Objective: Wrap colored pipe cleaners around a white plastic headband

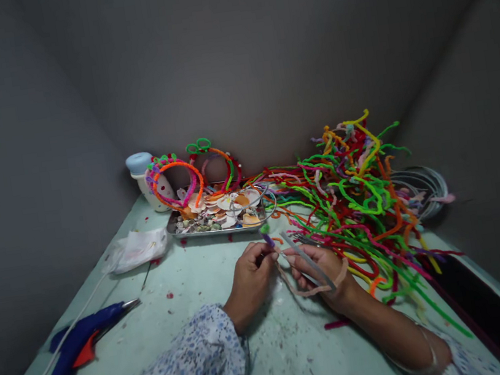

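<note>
Near the middle of the table, my left hand [255, 273] pinches one end of a headband, beside a short purple piece [268, 240] with a green tip. My right hand [322, 270] is closed just to its right, its fingertips at the same spot. A pale pink fuzzy stem [311, 292] hangs in a curve below both hands and loops up over the right wrist. The grey band [309, 260] slants across the front of my right hand. The exact grip of the right fingertips is too small to make out.
Behind the hands sits a metal tray [219, 231] of shells, with finished headbands [175, 165] and a blue-lidded bottle [139, 164] nearby. Colourful fuzzy stems [354, 197] pile up at right beside coiled wire bands [438, 186]. A blue glue gun [65, 362] and plastic bag [140, 247] lie left.
</note>
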